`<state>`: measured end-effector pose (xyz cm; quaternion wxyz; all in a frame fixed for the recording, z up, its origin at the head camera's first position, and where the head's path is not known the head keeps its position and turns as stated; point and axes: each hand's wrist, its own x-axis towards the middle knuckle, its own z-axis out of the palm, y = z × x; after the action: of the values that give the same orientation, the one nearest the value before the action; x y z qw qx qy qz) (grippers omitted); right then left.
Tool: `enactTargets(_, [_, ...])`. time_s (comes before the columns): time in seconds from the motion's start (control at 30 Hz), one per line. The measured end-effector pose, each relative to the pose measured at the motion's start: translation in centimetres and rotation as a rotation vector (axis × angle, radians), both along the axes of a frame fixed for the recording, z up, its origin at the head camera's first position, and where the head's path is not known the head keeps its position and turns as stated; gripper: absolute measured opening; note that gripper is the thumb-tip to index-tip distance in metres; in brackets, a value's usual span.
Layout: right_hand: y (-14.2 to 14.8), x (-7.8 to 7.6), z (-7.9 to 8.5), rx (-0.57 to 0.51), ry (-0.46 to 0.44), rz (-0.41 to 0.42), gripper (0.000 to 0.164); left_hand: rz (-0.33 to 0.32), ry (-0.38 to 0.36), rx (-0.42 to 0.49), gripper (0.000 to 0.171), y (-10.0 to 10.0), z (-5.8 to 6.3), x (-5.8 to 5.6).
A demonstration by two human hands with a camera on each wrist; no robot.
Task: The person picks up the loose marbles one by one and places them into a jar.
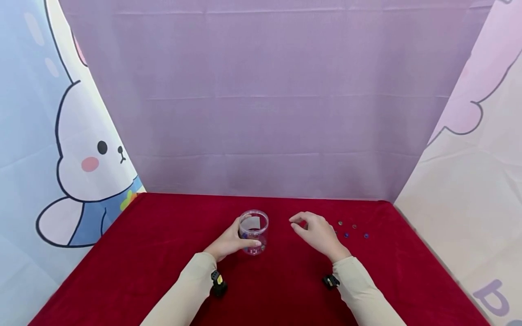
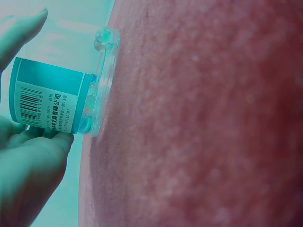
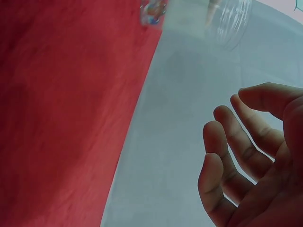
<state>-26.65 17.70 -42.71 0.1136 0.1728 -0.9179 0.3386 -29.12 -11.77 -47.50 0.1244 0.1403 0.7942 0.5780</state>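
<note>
A clear plastic jar (image 1: 254,233) without a lid stands upright on the red cloth, and my left hand (image 1: 229,241) grips its side between thumb and fingers. In the left wrist view, the jar (image 2: 61,42) bears a label (image 2: 47,99) with a barcode, and several small glass marbles (image 2: 102,39) lie on its bottom. To the right of the jar, my right hand (image 1: 318,232) hovers above the cloth with loosely bent fingers and nothing between them. Several small dark marbles (image 1: 346,235) lie on the cloth just right of that hand, one partly hidden by it.
Red cloth (image 1: 134,258) covers the table. A purple curtain (image 1: 265,99) hangs along the back edge, with a rabbit-print sheet (image 1: 94,167) at the left and a pale sheet (image 1: 469,194) at the right. Each wrist carries a small black camera (image 1: 219,284).
</note>
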Motion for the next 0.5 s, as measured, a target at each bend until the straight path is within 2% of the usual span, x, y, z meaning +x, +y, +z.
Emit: enactTargets(0.5, [4.0, 0.1, -1.2, 0.027, -0.03, -0.071, 0.016, 0.007, 0.01, -0.01, 0.094, 0.0, 0.0, 0.0])
